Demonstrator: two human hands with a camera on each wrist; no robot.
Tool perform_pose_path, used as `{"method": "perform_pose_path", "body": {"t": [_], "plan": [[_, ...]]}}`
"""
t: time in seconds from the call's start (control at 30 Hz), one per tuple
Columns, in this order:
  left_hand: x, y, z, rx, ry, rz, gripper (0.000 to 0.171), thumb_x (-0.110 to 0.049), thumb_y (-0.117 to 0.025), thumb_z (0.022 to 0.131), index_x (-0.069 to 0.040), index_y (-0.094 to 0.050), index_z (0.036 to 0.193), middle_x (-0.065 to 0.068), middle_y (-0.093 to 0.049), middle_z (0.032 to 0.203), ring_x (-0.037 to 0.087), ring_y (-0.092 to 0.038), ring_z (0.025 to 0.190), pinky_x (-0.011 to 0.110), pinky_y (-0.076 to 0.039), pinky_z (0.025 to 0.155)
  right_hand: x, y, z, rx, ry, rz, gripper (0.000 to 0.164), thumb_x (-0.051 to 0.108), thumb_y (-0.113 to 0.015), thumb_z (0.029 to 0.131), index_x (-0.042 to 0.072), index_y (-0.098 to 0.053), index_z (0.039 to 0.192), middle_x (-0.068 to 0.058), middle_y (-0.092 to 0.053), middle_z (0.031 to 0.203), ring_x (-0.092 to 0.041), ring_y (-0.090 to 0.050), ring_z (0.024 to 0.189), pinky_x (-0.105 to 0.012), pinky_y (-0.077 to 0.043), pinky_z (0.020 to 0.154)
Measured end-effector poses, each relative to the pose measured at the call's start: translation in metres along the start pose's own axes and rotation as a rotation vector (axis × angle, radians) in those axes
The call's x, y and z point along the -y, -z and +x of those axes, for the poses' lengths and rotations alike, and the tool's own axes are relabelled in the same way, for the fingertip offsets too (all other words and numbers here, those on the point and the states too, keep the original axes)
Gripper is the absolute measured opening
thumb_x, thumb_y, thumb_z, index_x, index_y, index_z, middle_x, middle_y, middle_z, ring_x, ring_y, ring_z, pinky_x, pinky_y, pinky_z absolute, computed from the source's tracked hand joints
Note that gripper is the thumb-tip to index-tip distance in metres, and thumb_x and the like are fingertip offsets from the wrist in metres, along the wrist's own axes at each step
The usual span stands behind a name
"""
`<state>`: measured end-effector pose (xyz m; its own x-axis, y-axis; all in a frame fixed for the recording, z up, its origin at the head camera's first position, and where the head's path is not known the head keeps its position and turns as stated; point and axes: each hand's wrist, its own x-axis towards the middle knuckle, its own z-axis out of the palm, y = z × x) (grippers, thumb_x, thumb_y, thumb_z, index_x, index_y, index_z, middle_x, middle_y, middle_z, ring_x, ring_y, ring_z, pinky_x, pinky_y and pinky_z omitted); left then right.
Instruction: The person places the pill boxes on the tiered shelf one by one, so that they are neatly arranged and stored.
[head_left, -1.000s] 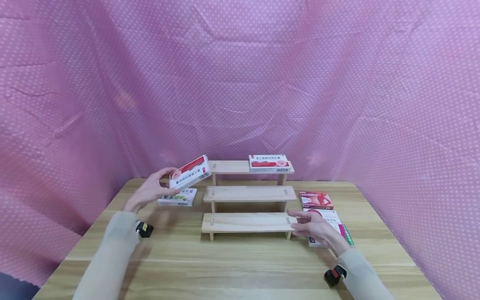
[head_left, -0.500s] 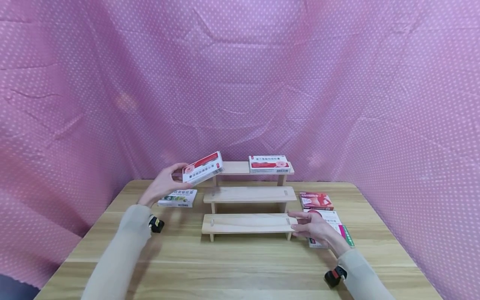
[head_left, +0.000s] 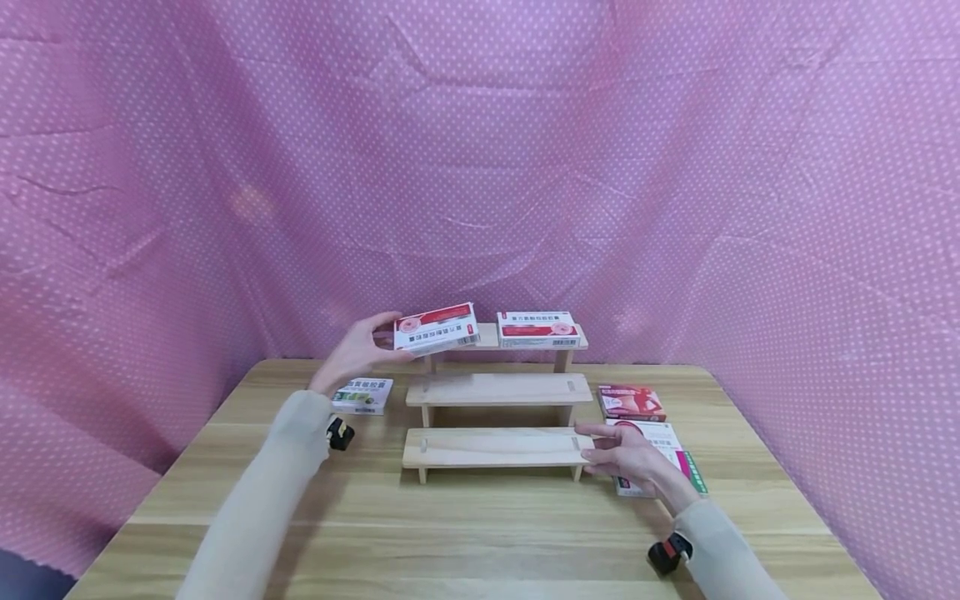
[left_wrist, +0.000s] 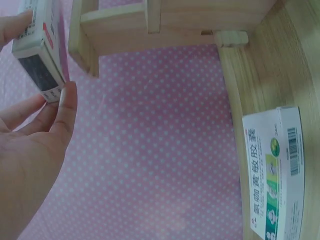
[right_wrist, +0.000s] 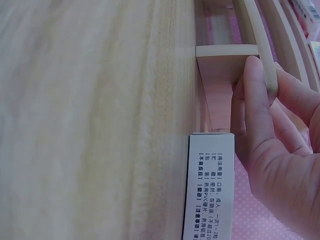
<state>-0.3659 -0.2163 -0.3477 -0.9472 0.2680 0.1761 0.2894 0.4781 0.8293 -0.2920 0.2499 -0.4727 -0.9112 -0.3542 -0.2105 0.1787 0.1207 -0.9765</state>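
Observation:
My left hand (head_left: 360,352) grips a red-and-white medicine box (head_left: 437,330) by its left end, tilted, over the left part of the top step of a three-step wooden stand (head_left: 498,389). In the left wrist view, thumb and fingers pinch that medicine box (left_wrist: 42,55) beside the stand's end. A matching medicine box (head_left: 537,328) lies on the right of the top step. My right hand (head_left: 632,457) holds the right end of the lowest step; in the right wrist view, its fingers (right_wrist: 256,107) pinch the board's edge.
Left of the stand, a white-and-green medicine box (head_left: 364,395) lies on the wooden table (head_left: 480,533). On the right are a red box (head_left: 632,402), a white box (head_left: 660,434) and a green-edged box (head_left: 694,473). A pink dotted cloth (head_left: 480,167) hangs behind.
My left hand has carried the red-and-white medicine box rightward, from left of the stand to over its top step, and the box now lies closer to level. The right hand stays put.

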Motion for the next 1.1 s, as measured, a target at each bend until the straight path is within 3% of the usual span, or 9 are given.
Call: {"method": "perform_pose_path", "body": {"t": [0.27, 0.57, 0.9, 1.1], "plan": [[-0.005, -0.009, 0.007, -0.005, -0.010, 0.034, 0.098, -0.028, -0.086, 0.074, -0.007, -0.031, 0.152, 0.019, -0.055, 0.136, 0.034, -0.057, 0.121, 0.047, -0.049, 0.103, 0.000, 0.000, 0.001, -0.027, -0.018, -0.008, 0.058, 0.005, -0.069, 0.089, 0.002, -0.048, 0.143, -0.018, -0.051, 0.121, -0.017, -0.066, 0.093, -0.035, -0.059, 0.088], [-0.007, -0.019, 0.020, -0.010, -0.082, 0.059, 0.092, -0.024, -0.085, 0.076, -0.001, -0.035, 0.150, 0.023, -0.055, 0.137, 0.036, -0.057, 0.122, 0.047, -0.048, 0.105, 0.002, 0.001, 0.000, -0.004, 0.007, -0.009, 0.061, 0.002, -0.069, 0.088, -0.003, -0.044, 0.144, -0.021, -0.054, 0.126, -0.017, -0.067, 0.095, -0.037, -0.059, 0.088], [-0.009, -0.023, 0.029, 0.022, -0.059, 0.100, 0.089, -0.024, -0.083, 0.078, -0.001, -0.035, 0.149, 0.022, -0.057, 0.134, 0.035, -0.058, 0.120, 0.046, -0.050, 0.102, 0.000, 0.003, 0.002, -0.013, 0.004, -0.009, 0.059, 0.002, -0.068, 0.089, -0.003, -0.045, 0.143, -0.018, -0.056, 0.119, -0.017, -0.067, 0.092, -0.035, -0.060, 0.086], [-0.007, -0.025, 0.034, 0.054, -0.044, 0.052, 0.087, -0.024, -0.082, 0.079, -0.001, -0.036, 0.149, 0.019, -0.057, 0.132, 0.034, -0.057, 0.119, 0.045, -0.050, 0.102, -0.001, 0.005, 0.002, -0.010, -0.008, -0.019, 0.059, 0.005, -0.068, 0.090, -0.001, -0.046, 0.143, -0.021, -0.056, 0.125, -0.019, -0.068, 0.095, -0.036, -0.059, 0.088]]}}
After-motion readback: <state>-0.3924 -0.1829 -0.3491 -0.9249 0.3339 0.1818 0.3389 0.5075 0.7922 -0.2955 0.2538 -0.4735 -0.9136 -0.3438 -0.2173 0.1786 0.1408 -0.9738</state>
